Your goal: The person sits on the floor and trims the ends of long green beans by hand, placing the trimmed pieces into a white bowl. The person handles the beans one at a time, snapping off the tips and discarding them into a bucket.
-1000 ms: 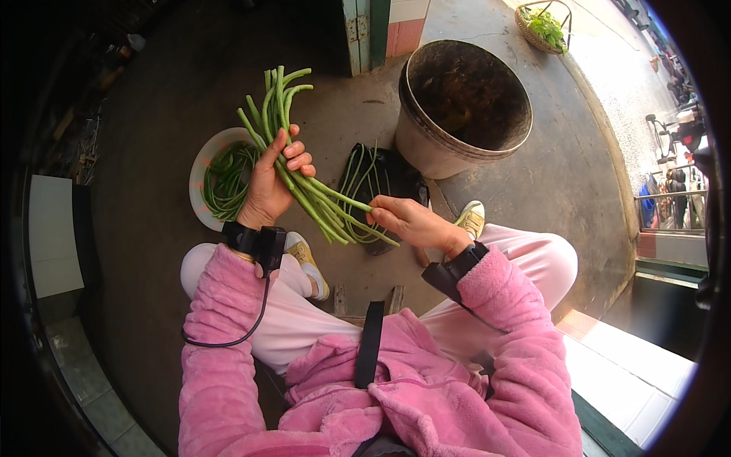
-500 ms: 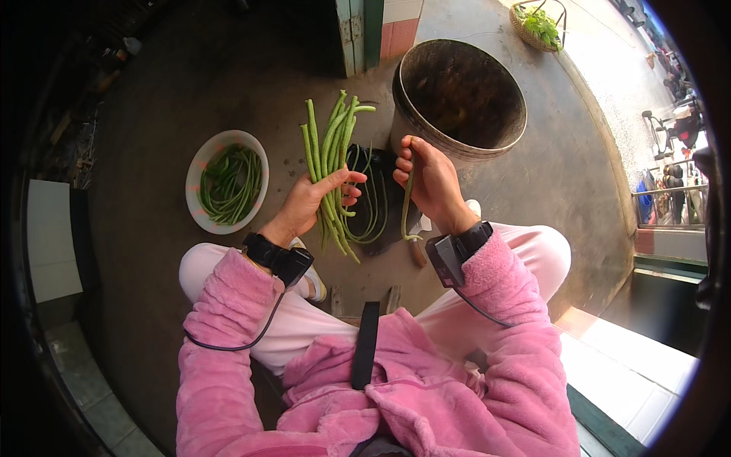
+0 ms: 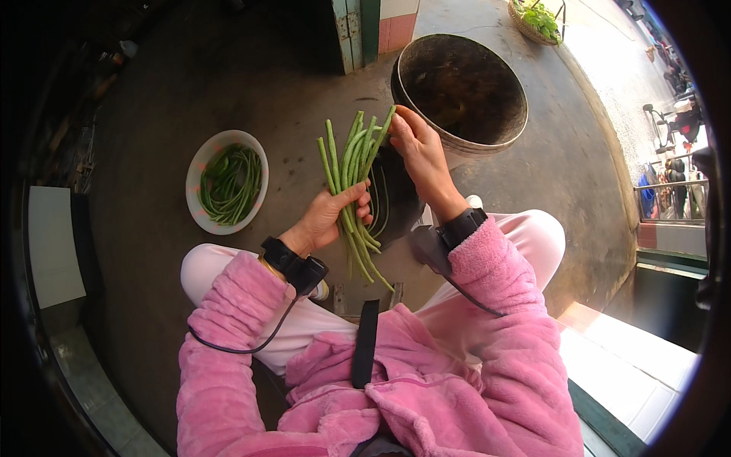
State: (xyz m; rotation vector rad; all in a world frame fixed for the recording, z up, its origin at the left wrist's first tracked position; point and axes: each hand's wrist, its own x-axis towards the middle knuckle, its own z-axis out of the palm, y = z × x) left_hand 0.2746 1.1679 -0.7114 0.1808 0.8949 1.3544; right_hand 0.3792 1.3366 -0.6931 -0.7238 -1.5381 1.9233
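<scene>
A bunch of long green beans [image 3: 352, 164] stands fanned upward in my left hand [image 3: 329, 217], whose fingers are wrapped round its middle. The lower ends hang below my fist. My right hand [image 3: 425, 160] pinches the upper tip of one bean on the bunch's right side. Behind the beans lies a black item [image 3: 392, 194], perhaps a bag, with a few beans over it; my hands partly hide it. To the left, a white plastic bowl [image 3: 195, 212] on the floor holds coiled green beans [image 3: 230, 185].
A large bucket [image 3: 460, 145] with a dark inside stands just beyond my right hand. At the far right is a wicker basket [image 3: 531, 32] with leafy greens. A door edge [image 3: 350, 38] stands at the far side. My bent knees flank the work space.
My right hand has moved up and left to a bean tip; the single bean it held is no longer in it. My left hand has shifted right and slightly nearer with the bunch.
</scene>
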